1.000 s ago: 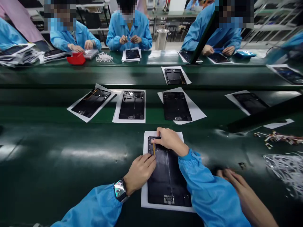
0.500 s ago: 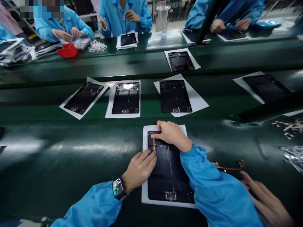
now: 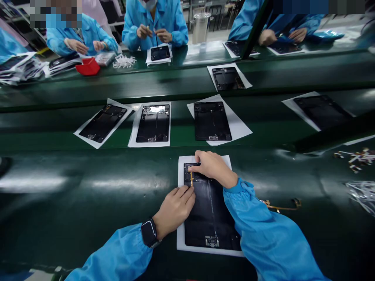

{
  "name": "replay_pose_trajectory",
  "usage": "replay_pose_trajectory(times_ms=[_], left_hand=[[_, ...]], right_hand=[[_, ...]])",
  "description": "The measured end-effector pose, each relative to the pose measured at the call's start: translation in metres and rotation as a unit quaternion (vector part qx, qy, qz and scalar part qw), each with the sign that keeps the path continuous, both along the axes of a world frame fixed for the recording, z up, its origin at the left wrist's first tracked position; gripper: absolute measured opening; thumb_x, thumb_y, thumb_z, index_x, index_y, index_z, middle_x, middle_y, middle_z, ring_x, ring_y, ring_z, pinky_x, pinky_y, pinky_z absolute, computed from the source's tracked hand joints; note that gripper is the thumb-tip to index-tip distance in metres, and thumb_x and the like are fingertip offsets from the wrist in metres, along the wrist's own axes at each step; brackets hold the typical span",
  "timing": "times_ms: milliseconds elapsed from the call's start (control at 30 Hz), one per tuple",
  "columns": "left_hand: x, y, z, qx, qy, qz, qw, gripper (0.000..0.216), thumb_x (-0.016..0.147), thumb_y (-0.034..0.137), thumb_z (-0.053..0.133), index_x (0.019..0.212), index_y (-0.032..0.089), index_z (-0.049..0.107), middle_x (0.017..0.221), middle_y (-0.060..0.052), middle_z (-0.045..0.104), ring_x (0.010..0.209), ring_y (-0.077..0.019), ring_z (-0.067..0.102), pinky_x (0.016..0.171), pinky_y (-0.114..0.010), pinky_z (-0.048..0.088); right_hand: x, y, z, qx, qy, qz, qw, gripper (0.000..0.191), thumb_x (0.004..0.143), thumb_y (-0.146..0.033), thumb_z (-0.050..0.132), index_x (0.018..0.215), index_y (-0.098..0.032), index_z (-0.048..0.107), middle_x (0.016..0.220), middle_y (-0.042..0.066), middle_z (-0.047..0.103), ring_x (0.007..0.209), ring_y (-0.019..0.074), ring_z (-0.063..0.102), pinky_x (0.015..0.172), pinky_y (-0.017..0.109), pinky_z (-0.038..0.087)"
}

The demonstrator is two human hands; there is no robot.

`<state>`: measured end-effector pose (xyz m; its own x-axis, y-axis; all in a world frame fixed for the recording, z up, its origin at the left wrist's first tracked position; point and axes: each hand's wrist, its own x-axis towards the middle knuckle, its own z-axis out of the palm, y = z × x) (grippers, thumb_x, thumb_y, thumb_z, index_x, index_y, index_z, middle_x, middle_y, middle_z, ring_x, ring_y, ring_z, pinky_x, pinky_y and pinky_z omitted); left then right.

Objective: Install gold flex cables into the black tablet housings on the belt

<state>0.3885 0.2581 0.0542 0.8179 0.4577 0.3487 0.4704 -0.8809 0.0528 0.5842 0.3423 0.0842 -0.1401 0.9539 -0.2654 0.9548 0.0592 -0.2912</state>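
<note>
Both hands rest on a black tablet back panel (image 3: 209, 218) that lies on a white paper sheet (image 3: 181, 242) on the dark green bench (image 3: 73, 203). The left hand (image 3: 175, 208) is loosely curled, its fingertips pressed together on the lower end of a thin yellow flex strip (image 3: 191, 178) near the panel's left edge. The right hand (image 3: 213, 168) is bent over the panel's top left corner, fingers closed down on the upper end of the same strip; whether it pinches or only presses, I cannot tell. The panel's lower half is uncovered. Left of the sheet the bench has wide open room. To the right, a loose gold flex cable (image 3: 281, 206) lies near the right sleeve (image 3: 263, 234). Beyond, three more panels on paper (image 3: 154, 124) sit on the conveyor belt (image 3: 263, 117).
</note>
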Motion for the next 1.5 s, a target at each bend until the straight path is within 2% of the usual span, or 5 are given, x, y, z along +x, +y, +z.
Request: replay_pose_trajectory(times_ms=[200, 300, 467, 1000, 1500], left_hand=[[-0.004, 0.003, 0.004, -0.049, -0.031, 0.006, 0.998, 0.022, 0.096, 0.025, 0.053, 0.109, 0.009, 0.061, 0.116, -0.013, 0.065, 0.107, -0.0239, 0.061, 0.09, -0.038, 0.054], [-0.011, 0.01, 0.008, -0.077, -0.039, 0.013, 0.996, 0.028, 0.096, 0.025, 0.052, 0.119, 0.01, 0.057, 0.127, -0.014, 0.06, 0.115, -0.0231, 0.057, 0.096, -0.037, 0.052], [-0.015, 0.013, 0.012, -0.087, 0.049, -0.002, 0.995, 0.032, 0.095, 0.028, 0.054, 0.123, 0.013, 0.056, 0.137, -0.014, 0.051, 0.119, -0.0273, 0.053, 0.094, -0.041, 0.052], [-0.024, 0.005, 0.005, -0.059, 0.057, -0.032, 0.996, 0.039, 0.094, 0.031, 0.052, 0.127, 0.01, 0.052, 0.14, -0.015, 0.049, 0.134, -0.0305, 0.042, 0.104, -0.039, 0.045], [-0.047, 0.004, -0.003, -0.143, -0.038, -0.022, 0.989, 0.065, 0.093, 0.033, 0.057, 0.145, 0.005, 0.03, 0.151, -0.021, 0.034, 0.143, -0.0266, 0.029, 0.115, -0.039, 0.036]], right_hand=[[0.01, -0.011, 0.026, 0.043, 0.023, 0.032, 0.998, 0.013, 0.095, -0.022, 0.05, 0.1, -0.018, 0.061, 0.1, 0.008, 0.064, 0.085, 0.0215, 0.063, 0.068, 0.029, 0.039], [0.018, -0.023, 0.048, 0.039, 0.11, 0.06, 0.991, 0.03, 0.09, -0.005, 0.04, 0.105, -0.018, 0.063, 0.105, 0.008, 0.064, 0.092, 0.0187, 0.061, 0.076, 0.026, 0.041], [0.024, -0.055, 0.067, 0.003, 0.149, 0.02, 0.989, 0.019, 0.09, -0.018, 0.05, 0.083, -0.022, 0.066, 0.077, 0.001, 0.068, 0.071, 0.0176, 0.061, 0.065, 0.027, 0.041], [0.013, -0.154, -0.005, 0.041, 0.336, -0.165, 0.926, 0.02, 0.094, -0.042, 0.052, 0.097, -0.022, 0.056, 0.084, 0.005, 0.07, 0.074, 0.0229, 0.068, 0.071, 0.034, 0.052], [-0.034, -0.121, 0.018, 0.066, 0.047, 0.028, 0.996, 0.01, 0.096, -0.016, 0.046, 0.1, -0.02, 0.053, 0.087, 0.005, 0.069, 0.076, 0.0224, 0.067, 0.063, 0.029, 0.042]])
